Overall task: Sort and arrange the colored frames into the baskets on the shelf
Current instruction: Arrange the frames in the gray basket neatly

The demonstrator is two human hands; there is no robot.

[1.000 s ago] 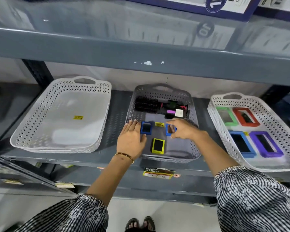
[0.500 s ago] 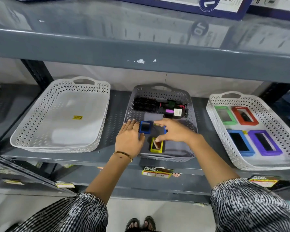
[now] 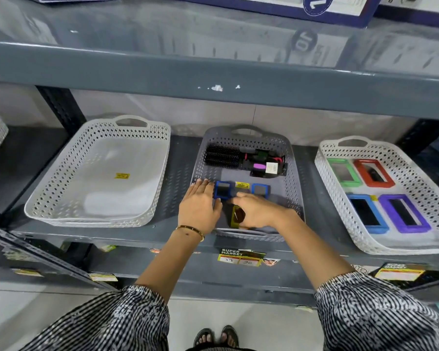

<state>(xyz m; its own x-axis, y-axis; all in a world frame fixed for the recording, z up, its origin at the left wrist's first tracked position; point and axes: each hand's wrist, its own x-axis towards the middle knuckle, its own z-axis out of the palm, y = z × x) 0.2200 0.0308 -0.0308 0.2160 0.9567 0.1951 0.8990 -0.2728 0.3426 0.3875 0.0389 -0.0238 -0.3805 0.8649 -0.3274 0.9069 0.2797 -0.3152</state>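
— Since a second ago, our right hand [image 3: 256,211] has dropped back from the far blue frame to the small yellow plastic frame [image 3: 235,216] at the near end of the grey perforated basket [image 3: 293,173]. That frame lay flat then; now it stands tipped on edge.

— Are we gripping it?

— Fingers closed on it, we think, thumb through or against the opening, though the hand hides most of the contact, so we can't swear to a firm pinch. Our left hand [image 3: 199,206] lies flat and open, holding nothing, fingertips touching the left of the two small blue square frames [image 3: 222,190]. The other blue one [image 3: 259,190] sits just beyond our right knuckles, a yellow sticker between the pair.

— And where does it go?

— That hangs on direction. Its long axis runs toward and away from us, directly under our right hand. The white perforated basket on the right [image 3: 325,171], holding larger green, red, blue and purple frames, lies on that hand's side. The other white perforated basket on the left [image 3: 96,221] is on the left hand's side. Behind, a black bristle hairbrush [image 3: 222,155] stays clear.
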